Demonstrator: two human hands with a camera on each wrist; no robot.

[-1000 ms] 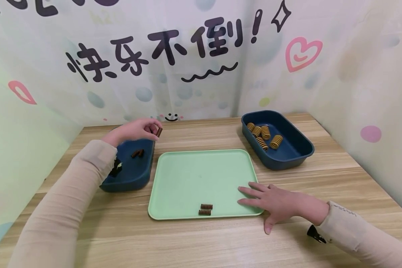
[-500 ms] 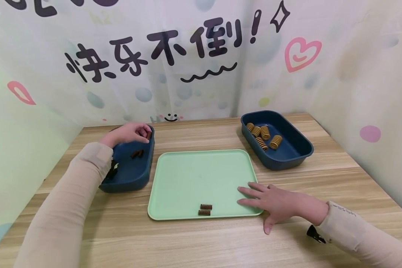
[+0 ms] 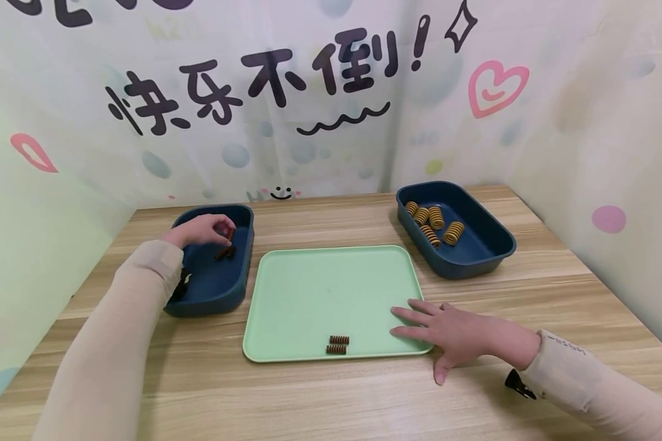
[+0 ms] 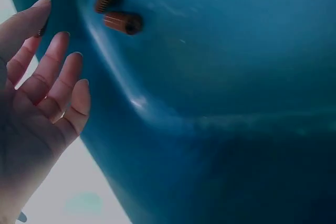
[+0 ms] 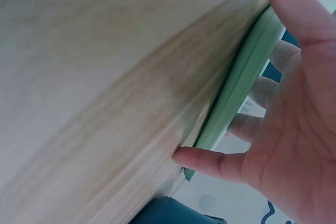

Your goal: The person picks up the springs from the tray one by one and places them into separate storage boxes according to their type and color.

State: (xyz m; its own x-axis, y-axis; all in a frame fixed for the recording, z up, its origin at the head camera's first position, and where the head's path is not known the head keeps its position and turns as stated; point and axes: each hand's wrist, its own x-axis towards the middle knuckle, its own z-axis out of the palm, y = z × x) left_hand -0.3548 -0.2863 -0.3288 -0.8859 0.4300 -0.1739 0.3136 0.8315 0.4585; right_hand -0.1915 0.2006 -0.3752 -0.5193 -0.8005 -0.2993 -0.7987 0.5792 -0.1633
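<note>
My left hand [image 3: 200,230] is inside the left blue bin [image 3: 212,294], pinching a small brown spring [image 3: 230,234] between thumb and index finger. In the left wrist view only a bit of that spring [image 4: 42,30] shows past the thumb. Two more brown springs [image 4: 124,23] lie on the bin floor close by. On the green tray [image 3: 331,288], a pair of brown springs [image 3: 339,340] lie parallel near the front edge. My right hand [image 3: 455,334], fingers spread, rests over the tray's front right corner, with the thumb on the table.
A second blue bin [image 3: 482,248] at the back right holds several larger yellow springs [image 3: 453,233]. The wooden table [image 3: 331,398] meets a printed curtain [image 3: 336,153] at the back.
From beyond the left bin's inner rim, my left hand has moved left and down into the bin, still holding the brown spring. My right hand has stayed in place.
</note>
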